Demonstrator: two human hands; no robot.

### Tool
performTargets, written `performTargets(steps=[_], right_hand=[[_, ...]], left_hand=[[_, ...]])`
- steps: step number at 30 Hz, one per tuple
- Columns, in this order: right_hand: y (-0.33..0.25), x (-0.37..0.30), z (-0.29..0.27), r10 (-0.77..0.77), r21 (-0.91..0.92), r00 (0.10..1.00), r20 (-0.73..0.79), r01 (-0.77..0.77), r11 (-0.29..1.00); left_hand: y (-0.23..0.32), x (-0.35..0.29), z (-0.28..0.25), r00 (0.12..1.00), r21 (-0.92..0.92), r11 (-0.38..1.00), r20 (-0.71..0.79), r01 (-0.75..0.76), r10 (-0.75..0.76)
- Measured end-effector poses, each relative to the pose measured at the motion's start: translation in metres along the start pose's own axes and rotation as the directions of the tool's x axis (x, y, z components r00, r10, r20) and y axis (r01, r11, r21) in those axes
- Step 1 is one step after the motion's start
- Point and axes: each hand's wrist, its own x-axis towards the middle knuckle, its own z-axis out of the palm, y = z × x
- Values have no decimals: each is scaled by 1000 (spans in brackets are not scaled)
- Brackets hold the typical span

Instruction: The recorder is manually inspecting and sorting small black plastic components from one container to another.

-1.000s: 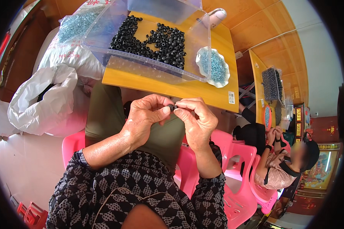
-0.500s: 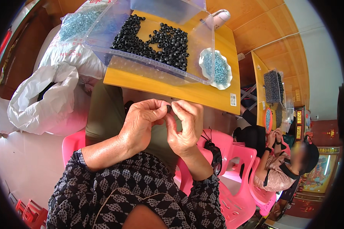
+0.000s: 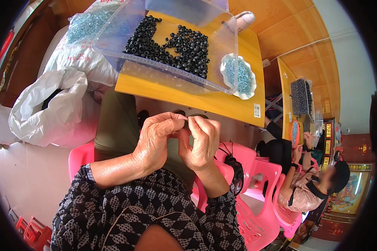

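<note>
- Just off the near edge of the tabletop [image 3: 155, 93], over the person's olive trousers [image 3: 114, 121], both hands meet at the fingertips.
- The left hand [image 3: 157, 138] is narrow, thumb and forefinger pinched on a small dark piece [image 3: 186, 124]; most of it is covered by the fingers, but it looks to be a black bead.
- The right hand [image 3: 201, 142] comes against it from the other side, fingers bent; whether it grips the piece too, or something thinner, cannot be told.
- Back from that near edge stands a clear bin [image 3: 224, 52], with loose black beads [image 3: 192, 52] spread over its floor and a few gaps between them.
- By the right edge, toward the near right corner, a white scalloped dish [image 3: 252, 90] holds pale blue beads [image 3: 244, 73], just beside the bin.
- The step in hand seems to be close fingertip work on that single piece, probably fitting or turning it.
- The next move appears to call for a steady left pinch while the right fingertips make a small, exact adjustment, with the piece kept from slipping into the lap.
</note>
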Motion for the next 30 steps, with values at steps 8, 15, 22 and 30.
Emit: performTargets(steps=[8, 15, 22, 30], right_hand=[[3, -3, -4, -41, -38, 999, 27, 42, 998], [13, -4, 1, 14, 86, 999, 44, -18, 996], [9, 1, -6, 210, 238, 978, 22, -209, 949], [7, 17, -17, 240, 272, 971, 9, -233, 934]], left_hand=[[-5, -1, 2, 1000, 56, 998, 14, -23, 22], [-10, 6, -3, 997, 164, 984, -7, -70, 72], [2, -1, 5, 989, 225, 964, 59, -143, 133], [14, -1, 21, 982, 186, 973, 156, -139, 110]])
